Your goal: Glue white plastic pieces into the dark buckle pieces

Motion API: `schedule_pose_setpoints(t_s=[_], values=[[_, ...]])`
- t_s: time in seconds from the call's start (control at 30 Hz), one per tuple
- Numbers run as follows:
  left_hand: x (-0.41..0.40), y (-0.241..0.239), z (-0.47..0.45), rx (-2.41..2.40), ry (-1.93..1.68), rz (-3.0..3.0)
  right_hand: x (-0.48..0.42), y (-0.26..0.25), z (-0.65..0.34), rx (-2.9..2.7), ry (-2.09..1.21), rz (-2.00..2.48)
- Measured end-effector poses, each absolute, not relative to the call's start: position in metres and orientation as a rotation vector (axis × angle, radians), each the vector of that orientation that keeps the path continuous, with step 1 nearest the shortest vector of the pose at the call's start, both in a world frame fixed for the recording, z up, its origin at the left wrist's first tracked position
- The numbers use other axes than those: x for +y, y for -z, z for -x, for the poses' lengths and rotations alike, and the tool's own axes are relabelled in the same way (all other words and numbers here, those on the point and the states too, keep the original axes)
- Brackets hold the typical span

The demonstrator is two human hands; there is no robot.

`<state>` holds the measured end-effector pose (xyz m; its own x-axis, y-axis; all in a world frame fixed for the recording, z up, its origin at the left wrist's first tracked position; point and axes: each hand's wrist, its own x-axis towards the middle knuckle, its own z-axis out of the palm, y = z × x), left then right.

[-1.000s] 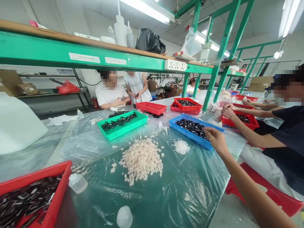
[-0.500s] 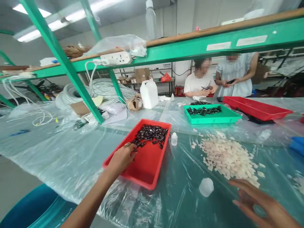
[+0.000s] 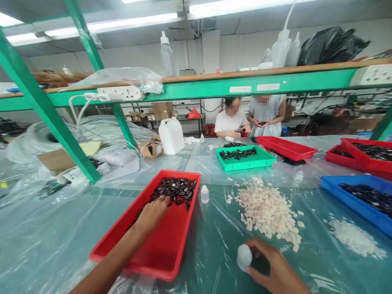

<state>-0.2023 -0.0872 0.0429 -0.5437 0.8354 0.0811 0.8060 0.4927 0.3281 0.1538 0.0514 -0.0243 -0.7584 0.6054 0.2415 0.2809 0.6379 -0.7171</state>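
Note:
My left hand (image 3: 153, 211) reaches into a red tray (image 3: 165, 253), knuckles up, at the near edge of a heap of small glossy black parts (image 3: 176, 188). Its fingers are bent and close together; the tips are hidden, so whatever they hold does not show. My right hand (image 3: 272, 265) has thumb and index finger on either side of a small translucent white bottle (image 3: 244, 256) on the plastic-covered table. Beyond that hand lies a loose pile of cream-coloured flat chips (image 3: 266, 210).
Another small white bottle (image 3: 204, 194) stands beside the red tray. A green tray (image 3: 245, 163), a blue tray (image 3: 330, 182) and a white granule pile (image 3: 355, 237) lie farther off. A green shelf beam (image 3: 199, 86) crosses above. Two people (image 3: 231, 120) are behind the table.
My right hand has moved left and closed round the small bottle. My left hand is still in the red tray, nearer the heap. The camera has turned right, bringing the blue tray into view.

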Motion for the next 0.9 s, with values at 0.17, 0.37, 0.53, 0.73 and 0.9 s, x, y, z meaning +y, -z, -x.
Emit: schedule_pose_setpoints(t_s=[0.17, 0.37, 0.53, 0.73, 0.9], values=[[-0.099, -0.06, 0.096, 2.207, -1.071, -1.489, 0.082, 0.025, -0.15, -2.22, -1.358, 0.531], [-0.035, -0.021, 0.012, 1.573, -1.439, -1.278, 0.116, -0.003, -0.154, -1.843, -1.658, 0.61], [-0.007, 0.012, 0.015, 1.516, -1.595, -1.147, 0.108, -0.009, -0.161, -1.73, -1.757, 0.595], [-0.015, 0.028, 0.025, 1.501, -1.673, -1.066, 0.114, 0.003, -0.163, -1.913, -1.813, 0.449], [-0.015, 0.025, 0.022, 1.441, -1.738, -1.049, 0.113, 0.003, -0.163, -1.891, -1.887, 0.44]])
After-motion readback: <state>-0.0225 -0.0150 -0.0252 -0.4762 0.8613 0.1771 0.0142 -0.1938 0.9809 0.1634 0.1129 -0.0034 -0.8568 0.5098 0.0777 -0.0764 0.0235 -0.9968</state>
